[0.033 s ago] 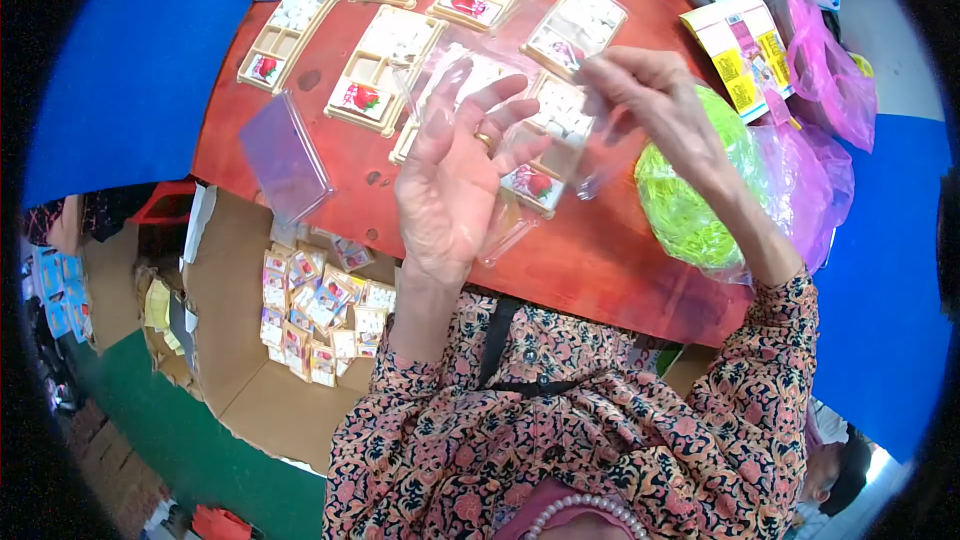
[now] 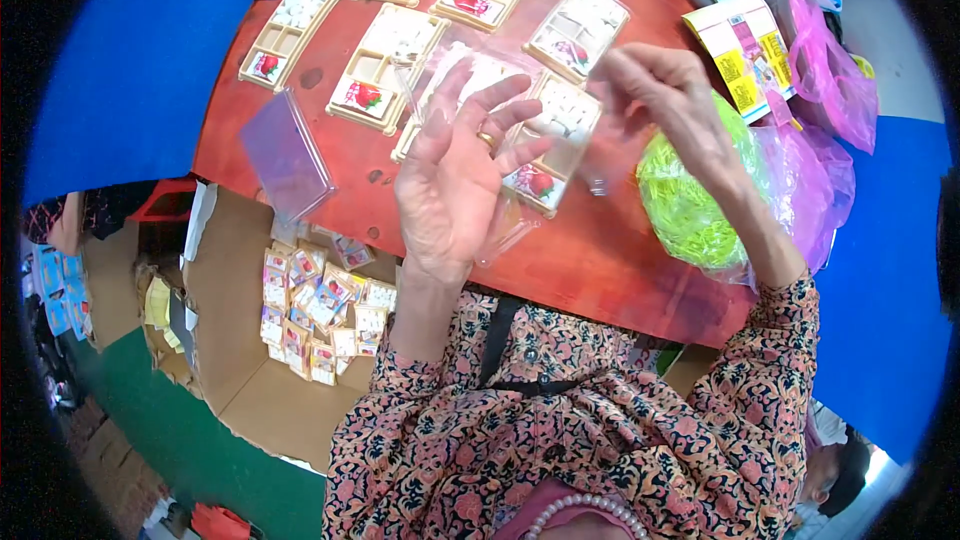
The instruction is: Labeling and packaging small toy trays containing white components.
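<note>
Clear sleeve (image 2: 500, 90) upright; tray (image 2: 548, 145) lengthwise, away.

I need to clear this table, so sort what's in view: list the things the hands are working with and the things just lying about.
In hand:
- left hand and right hand holding a clear plastic sleeve
- beige compartment tray with white pieces and a strawberry label, under the hands

Lying about:
- other beige trays on the red table
- clear plastic lid
- green shredded filler
- pink plastic bags
- cardboard box of small packets
</note>
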Available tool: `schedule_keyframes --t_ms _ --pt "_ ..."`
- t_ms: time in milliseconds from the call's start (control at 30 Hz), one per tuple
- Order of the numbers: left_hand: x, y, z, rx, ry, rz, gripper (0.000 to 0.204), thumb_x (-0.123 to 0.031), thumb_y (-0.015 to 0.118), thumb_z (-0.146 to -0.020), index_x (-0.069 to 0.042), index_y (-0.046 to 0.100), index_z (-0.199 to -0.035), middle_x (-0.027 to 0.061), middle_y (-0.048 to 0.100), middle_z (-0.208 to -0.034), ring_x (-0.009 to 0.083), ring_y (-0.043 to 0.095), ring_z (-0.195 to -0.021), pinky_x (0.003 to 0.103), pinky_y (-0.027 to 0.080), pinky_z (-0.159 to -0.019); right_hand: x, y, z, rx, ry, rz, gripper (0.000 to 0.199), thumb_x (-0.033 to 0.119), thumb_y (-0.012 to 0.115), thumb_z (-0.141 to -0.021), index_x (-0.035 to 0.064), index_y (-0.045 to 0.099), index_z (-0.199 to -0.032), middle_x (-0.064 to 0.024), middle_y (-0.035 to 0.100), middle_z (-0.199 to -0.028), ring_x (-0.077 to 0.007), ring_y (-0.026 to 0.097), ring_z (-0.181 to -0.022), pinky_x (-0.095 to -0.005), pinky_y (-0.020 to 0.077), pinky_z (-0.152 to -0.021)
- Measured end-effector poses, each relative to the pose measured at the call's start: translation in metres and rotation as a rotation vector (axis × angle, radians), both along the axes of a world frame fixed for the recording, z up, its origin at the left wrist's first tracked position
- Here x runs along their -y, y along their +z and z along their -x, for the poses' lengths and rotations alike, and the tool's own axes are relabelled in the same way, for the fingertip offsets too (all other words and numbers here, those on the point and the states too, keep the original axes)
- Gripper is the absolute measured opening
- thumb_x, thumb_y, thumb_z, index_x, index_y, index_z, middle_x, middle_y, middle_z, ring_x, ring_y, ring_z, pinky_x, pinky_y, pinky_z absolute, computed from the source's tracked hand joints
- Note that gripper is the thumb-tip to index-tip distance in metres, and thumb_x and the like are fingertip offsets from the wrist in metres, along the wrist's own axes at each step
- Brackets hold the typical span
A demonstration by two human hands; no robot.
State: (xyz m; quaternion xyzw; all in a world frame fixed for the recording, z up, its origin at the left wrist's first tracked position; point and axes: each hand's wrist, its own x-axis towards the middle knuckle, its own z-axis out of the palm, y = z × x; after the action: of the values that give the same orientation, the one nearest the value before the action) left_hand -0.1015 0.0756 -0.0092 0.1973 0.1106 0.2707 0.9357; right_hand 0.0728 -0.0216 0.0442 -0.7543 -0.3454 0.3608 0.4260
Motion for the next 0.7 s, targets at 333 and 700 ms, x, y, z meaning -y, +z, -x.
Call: schedule_keyframes --t_ms 333,700 --pt "-0.026 0.018 0.021 -0.173 0.034 -0.346 0.084 -0.039 0.063 -0.075 0.001 0.022 -0.136 0.0282 0.037 -0.127 0.0323 0.045 -0.112 0.040 0.045 -0.089 0.059 -0.005 -0.042 0.012 -0.154 0.032 0.032 0.033 0.043 -0.094 0.0048 0.056 -0.087 0.0047 0.040 -0.050 -0.0030 0.035 -0.039 -0.0185 0.0261 -0.036" --pt "-0.112 0.007 -0.110 -0.981 0.131 -1.832 0.088 -0.037 0.072 -0.067 0.012 0.029 -0.126 0.0330 0.043 -0.114 0.0416 0.044 -0.110 0.047 0.040 -0.090 0.068 -0.021 -0.059 -0.042 -0.184 -0.019 0.032 0.034 0.042 -0.094 0.0061 0.055 -0.084 0.0046 0.040 -0.050 -0.0034 0.035 -0.039 -0.0184 0.0280 -0.038"
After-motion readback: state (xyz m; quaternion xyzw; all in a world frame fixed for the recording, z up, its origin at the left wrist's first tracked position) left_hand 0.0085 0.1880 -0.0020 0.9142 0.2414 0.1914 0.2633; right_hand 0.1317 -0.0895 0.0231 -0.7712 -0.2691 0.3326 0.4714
